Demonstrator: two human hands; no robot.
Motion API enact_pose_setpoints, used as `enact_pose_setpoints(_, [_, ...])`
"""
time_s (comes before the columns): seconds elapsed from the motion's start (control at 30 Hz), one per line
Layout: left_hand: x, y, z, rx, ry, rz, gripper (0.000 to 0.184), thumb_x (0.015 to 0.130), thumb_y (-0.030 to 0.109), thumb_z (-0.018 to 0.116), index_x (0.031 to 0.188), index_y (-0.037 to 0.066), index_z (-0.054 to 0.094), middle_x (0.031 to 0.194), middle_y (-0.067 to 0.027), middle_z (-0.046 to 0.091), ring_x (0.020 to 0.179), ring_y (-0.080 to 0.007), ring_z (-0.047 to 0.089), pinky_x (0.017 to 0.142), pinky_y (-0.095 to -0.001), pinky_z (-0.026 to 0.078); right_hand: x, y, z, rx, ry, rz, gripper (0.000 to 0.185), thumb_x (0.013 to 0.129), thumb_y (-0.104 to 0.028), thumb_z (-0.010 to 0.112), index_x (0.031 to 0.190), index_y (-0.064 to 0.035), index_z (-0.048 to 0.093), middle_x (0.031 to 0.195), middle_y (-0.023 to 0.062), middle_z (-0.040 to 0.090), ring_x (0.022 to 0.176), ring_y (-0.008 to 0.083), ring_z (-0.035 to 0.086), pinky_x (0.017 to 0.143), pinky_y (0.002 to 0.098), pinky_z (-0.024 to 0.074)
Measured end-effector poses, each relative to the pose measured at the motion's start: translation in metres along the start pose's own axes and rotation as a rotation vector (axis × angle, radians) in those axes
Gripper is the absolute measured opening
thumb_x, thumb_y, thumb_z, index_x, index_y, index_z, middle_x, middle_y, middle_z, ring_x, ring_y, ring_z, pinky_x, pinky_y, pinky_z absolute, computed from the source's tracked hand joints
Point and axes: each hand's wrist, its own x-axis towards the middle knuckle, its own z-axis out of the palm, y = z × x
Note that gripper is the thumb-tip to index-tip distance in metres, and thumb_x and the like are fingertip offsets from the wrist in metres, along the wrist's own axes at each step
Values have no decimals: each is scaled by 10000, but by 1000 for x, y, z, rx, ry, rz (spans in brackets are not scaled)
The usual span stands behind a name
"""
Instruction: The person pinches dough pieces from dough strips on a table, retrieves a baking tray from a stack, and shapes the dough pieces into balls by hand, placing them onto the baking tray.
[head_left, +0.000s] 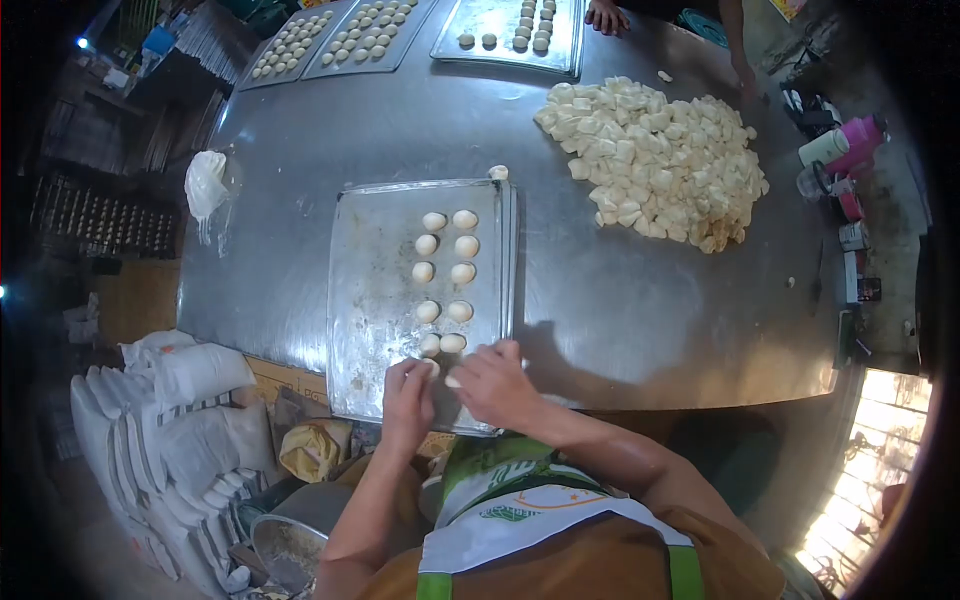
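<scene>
Two rows of pale dough balls point(462, 272) run down the right half of a metal baking tray point(375, 300) in front of me. At the tray's near end, my left hand point(408, 393) has its fingers closed on a dough ball point(432, 369). Close beside it, my right hand point(492, 383) is curled round another dough ball point(453, 381), of which only a small part shows. Both hands are low over the tray, just below the nearest pair of balls. Palms and most fingertips are hidden from above.
A large heap of cut dough pieces point(665, 160) lies on the metal table point(600, 320) to the right. Filled trays point(450, 50) stand at the far edge, near another person's hand point(606, 16). A white plastic bag point(206, 185) lies left; stacked sacks point(190, 430) stand below.
</scene>
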Motion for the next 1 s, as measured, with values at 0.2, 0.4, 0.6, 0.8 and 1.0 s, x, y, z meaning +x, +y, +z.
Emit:
enact_pose_setpoints(0.2, [14, -2, -15, 42, 149, -68, 301, 818, -14, 711, 1110, 22, 651, 1108, -169, 629, 964, -358, 628, 841, -407, 532, 21, 6, 0, 120, 76, -60, 231, 727, -223, 769, 905, -116, 667, 847, 32, 591, 896, 220, 572, 842, 437, 363])
enact_pose_setpoints(0.4, [58, -29, 3, -28, -31, -134, 302, 834, 3, 705, 1131, 22, 653, 1087, -166, 640, 942, -335, 647, 823, -384, 540, 40, 27, 5, -65, 141, -3, 288, 721, -273, 792, 934, -120, 673, 857, 33, 602, 885, 219, 570, 844, 435, 358])
enact_pose_setpoints(0.6, [38, -21, -11, -75, 50, -118, 299, 803, 3, 713, 1095, 14, 651, 1036, -156, 643, 934, -331, 650, 824, -376, 538, 29, 25, 8, -118, 200, 50, 255, 728, -258, 776, 921, -132, 666, 855, 31, 601, 854, 219, 566, 841, 424, 354])
enact_pose_setpoints(0.8, [-10, -24, -9, -52, 7, -95, 322, 786, -6, 721, 1098, 20, 644, 1036, -159, 640, 972, -350, 633, 855, -397, 524, -5, 3, 16, -13, 32, -116, 229, 757, -265, 760, 921, -135, 666, 847, 14, 591, 844, 206, 565, 819, 409, 363])
enact_pose_setpoints(1.0, [-6, -29, -3, 5, 3, -204, 373, 765, -30, 731, 1123, 38, 655, 1067, -157, 645, 972, -336, 629, 839, -414, 514, -2, 36, 0, -38, 50, -87, 219, 767, -243, 754, 933, -128, 670, 868, 18, 603, 881, 202, 587, 820, 395, 379])
